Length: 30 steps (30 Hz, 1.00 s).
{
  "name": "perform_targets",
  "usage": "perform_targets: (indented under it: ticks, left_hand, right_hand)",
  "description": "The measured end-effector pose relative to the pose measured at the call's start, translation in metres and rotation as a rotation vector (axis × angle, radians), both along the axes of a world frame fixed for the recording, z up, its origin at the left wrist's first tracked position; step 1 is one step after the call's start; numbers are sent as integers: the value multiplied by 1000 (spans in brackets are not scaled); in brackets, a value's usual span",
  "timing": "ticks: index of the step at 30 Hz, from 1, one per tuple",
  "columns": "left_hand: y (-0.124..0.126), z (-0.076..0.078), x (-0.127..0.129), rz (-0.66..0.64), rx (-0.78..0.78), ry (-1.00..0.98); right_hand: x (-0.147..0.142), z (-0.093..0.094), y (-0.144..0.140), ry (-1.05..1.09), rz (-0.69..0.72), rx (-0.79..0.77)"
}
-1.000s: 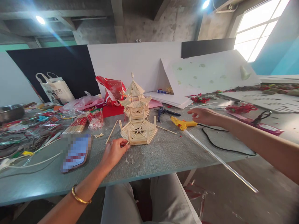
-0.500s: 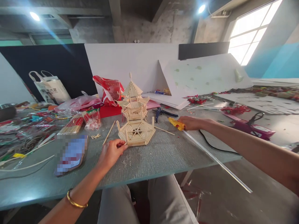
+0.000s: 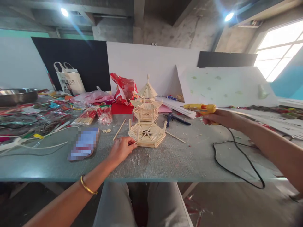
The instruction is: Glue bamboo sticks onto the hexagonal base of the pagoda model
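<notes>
Yellow glue gun (image 3: 200, 108) is enclosed by right hand (image 3: 215, 117); stick model (image 3: 145, 118) is pinched at its corner by left hand (image 3: 123, 148); misalignment could be caused by slipped grip.

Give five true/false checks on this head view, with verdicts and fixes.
1. The right hand holds a yellow glue gun. True.
2. The left hand touches the hexagonal stick platform. True.
3. The gold bracelet is on the right arm. False: the gold bracelet circles the left arm.
4. The phone lies right of the hexagonal stick platform. False: the phone lies left of it.
5. The tote bag stands before the black panel. True.
</notes>
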<state>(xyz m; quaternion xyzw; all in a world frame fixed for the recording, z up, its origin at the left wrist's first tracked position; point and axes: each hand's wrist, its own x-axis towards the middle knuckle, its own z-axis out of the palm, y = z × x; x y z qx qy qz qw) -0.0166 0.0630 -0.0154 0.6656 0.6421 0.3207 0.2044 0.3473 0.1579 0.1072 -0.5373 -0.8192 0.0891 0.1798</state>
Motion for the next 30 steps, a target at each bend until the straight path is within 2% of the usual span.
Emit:
perform_targets:
  ticks: [3, 6, 9, 12, 15, 18, 20, 23, 30]
  left_hand:
    - [1, -3, -1, 19, 15, 3]
    - [2, -4, -3, 39, 26, 7]
    - [2, -5, -4, 49, 26, 1]
    - [2, -5, -5, 48, 22, -12]
    - [3, -6, -6, 46, 15, -31]
    - [3, -6, -6, 49, 9, -43]
    - [4, -6, -7, 47, 8, -48]
    - [5, -7, -7, 45, 3, -51]
    - [4, -5, -6, 63, -7, -45]
  right_hand:
    - [-17, 24, -23, 146, 134, -165]
    - [-42, 36, -45, 122, 281, -218]
    - [-72, 34, -61, 14, 438, -274]
    - [-101, 28, -68, -122, 587, -262]
    - [-128, 24, -72, -189, 687, -295]
    - [-148, 22, -72, -210, 752, -370]
    - [-158, 19, -69, -239, 777, -365]
    - [-169, 14, -64, -295, 771, -331]
    - [-183, 9, -60, -348, 748, -386]
